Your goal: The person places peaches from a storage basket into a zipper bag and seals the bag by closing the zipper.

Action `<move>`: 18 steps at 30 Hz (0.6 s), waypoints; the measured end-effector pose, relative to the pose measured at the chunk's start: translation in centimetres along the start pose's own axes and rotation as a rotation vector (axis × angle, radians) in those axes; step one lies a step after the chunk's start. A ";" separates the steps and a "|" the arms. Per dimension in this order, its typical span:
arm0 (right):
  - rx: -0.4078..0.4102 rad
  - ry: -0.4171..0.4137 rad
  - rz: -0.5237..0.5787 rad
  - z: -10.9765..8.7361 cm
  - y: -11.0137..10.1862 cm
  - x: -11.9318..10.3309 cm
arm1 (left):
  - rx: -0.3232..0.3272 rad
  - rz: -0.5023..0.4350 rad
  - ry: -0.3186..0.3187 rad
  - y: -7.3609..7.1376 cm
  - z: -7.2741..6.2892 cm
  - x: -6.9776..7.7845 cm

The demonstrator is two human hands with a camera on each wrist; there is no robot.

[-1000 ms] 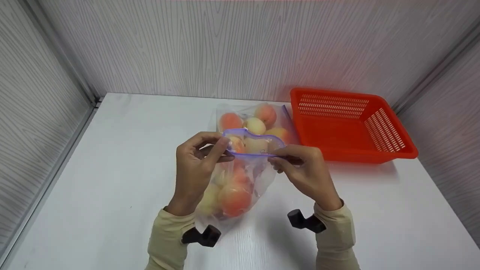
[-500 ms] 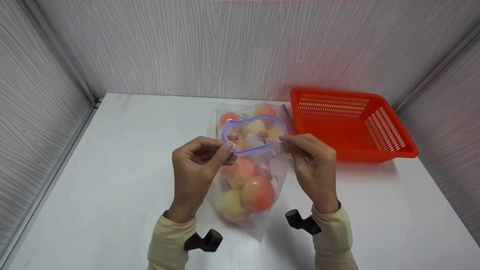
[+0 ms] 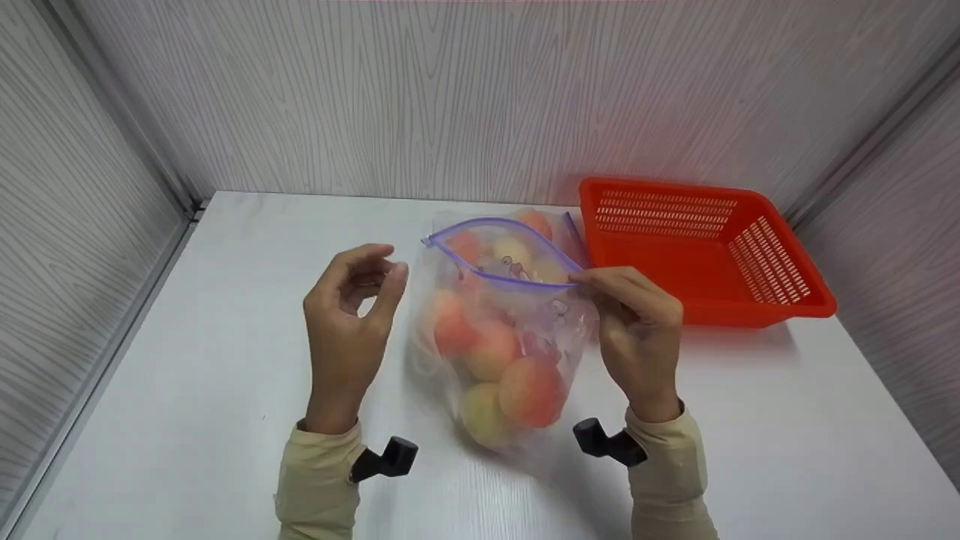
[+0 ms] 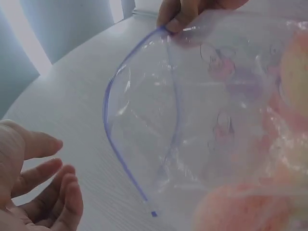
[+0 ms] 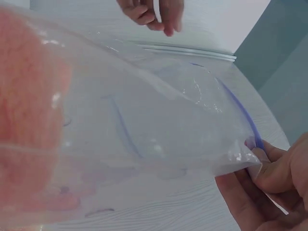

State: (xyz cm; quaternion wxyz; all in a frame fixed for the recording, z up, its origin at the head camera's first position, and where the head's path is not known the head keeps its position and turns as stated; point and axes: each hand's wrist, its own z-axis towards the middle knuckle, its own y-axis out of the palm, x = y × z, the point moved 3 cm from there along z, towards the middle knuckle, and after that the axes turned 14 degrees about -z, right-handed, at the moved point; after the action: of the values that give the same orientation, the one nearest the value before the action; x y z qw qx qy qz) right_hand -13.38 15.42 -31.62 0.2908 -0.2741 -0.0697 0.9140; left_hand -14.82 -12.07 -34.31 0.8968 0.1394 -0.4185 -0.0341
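A clear zip bag (image 3: 559,307) with a purple seal hangs mouth up over the middle of the table, and several peaches (image 3: 532,390) lie in its lower part. Its mouth is parted in a loop. With thumb and fingertips my right hand (image 3: 637,330) pinches the right end of the seal, also plain in the right wrist view, where the hand (image 5: 274,187) grips the corner. My left hand (image 3: 345,322) is off the bag, to its left, fingers bent loosely around nothing. In the left wrist view a gap separates that hand (image 4: 38,178) from the bag's free corner (image 4: 154,214).
Behind the held bag lies another clear bag of peaches (image 3: 535,221), its purple seal strip (image 3: 574,232) on the right, partly hidden. A red slotted basket (image 3: 667,266) stands at the back right of the white table (image 3: 187,360). Panels rise at the back and both sides.
My left hand has let go of the bag's left corner and moved left. The right hand has shifted slightly right, still pinching. The mouth has spread wider and the peaches hang farther right.
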 end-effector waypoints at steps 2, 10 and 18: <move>0.012 -0.016 0.029 0.0 0.0 0.0 | -0.022 0.071 -0.040 -0.4 0.1 -0.9; 0.003 -0.034 0.118 0.1 -0.5 0.4 | -0.232 0.259 -0.261 0.3 -0.5 -4.8; -0.033 0.033 0.158 0.2 -0.9 1.0 | -0.141 0.267 -0.294 0.3 -0.6 -5.6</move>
State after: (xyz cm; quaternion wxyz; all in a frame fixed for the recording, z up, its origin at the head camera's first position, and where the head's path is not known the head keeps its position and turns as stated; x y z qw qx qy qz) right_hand -13.73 16.76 -31.68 0.2143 -0.2988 -0.0583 0.9281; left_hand -18.06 -10.65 -38.74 0.8302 0.0131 -0.5562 0.0358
